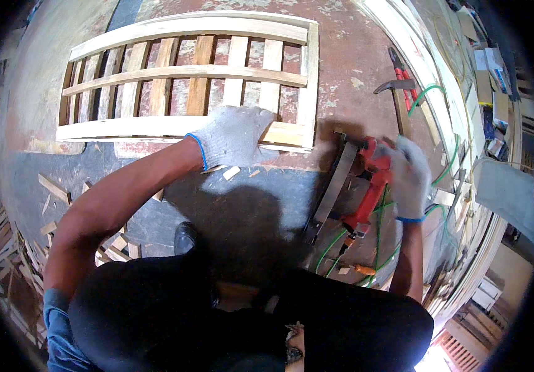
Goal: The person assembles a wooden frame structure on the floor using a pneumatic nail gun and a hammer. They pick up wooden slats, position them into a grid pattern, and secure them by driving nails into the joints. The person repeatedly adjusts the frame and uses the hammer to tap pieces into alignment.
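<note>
A slatted wooden frame [155, 124] of pale and brown strips lies on the worn floor in front of me. My left hand [233, 133], in a white knit glove with a blue cuff, grips its near rail close to the right corner. Right of the frame is a red nail gun [375, 186] with a long dark magazine and a green hose at its rear end. My gloved right hand [412, 180] is at the right side of the tool's head. Motion blurs its fingers, so whether they grip the tool is unclear.
A hammer [397, 87] and red-handled cutters [403, 74] lie at the far right, near the green hose [450, 161]. An orange-handled tool [364, 270] is near my right knee. Wood offcuts [54, 188] are scattered at left. Long pale strips [459, 93] line the right side.
</note>
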A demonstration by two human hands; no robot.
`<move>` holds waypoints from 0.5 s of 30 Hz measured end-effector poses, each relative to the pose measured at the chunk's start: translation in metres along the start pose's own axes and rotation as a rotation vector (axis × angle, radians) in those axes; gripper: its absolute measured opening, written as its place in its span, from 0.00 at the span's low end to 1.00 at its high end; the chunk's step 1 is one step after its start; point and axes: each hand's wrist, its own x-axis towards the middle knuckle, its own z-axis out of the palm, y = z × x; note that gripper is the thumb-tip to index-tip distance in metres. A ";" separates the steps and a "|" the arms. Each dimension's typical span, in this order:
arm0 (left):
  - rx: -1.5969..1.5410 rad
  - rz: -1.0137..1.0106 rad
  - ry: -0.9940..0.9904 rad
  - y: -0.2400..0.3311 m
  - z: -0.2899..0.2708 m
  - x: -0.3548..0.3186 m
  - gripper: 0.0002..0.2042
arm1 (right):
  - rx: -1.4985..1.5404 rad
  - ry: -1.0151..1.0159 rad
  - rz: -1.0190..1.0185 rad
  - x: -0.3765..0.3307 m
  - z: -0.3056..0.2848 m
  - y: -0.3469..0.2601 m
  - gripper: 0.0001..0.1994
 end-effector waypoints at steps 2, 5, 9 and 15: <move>-0.006 -0.015 0.019 -0.002 -0.003 -0.005 0.39 | 0.138 -0.061 -0.169 0.042 0.043 -0.088 0.12; -0.025 0.001 0.072 0.003 -0.010 -0.008 0.37 | -0.116 -0.085 -0.542 0.061 0.118 -0.113 0.11; -0.034 -0.014 0.199 -0.030 -0.005 -0.037 0.36 | -0.306 -0.304 -0.578 0.049 0.181 -0.083 0.12; -0.036 -0.031 0.163 -0.053 0.001 -0.047 0.35 | -0.220 -0.404 -0.612 0.065 0.167 -0.134 0.14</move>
